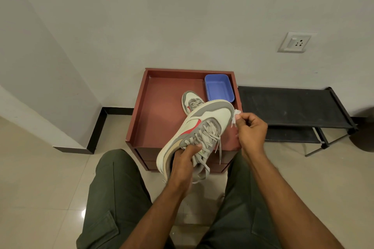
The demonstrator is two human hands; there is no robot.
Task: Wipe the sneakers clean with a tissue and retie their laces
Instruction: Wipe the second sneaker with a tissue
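My left hand grips a white and grey sneaker with a red side mark by its opening, holding it tilted in the air above the red-brown tray. Its grey laces hang loose and untied. My right hand pinches a small white tissue against the sneaker's toe edge. The second sneaker of the pair lies on the tray behind, partly hidden by the held one.
The red-brown tray-topped cabinet stands against the wall, with a blue plastic tub at its back right corner. A black fabric shoe rack stands to the right. My legs in green trousers flank the tiled floor below.
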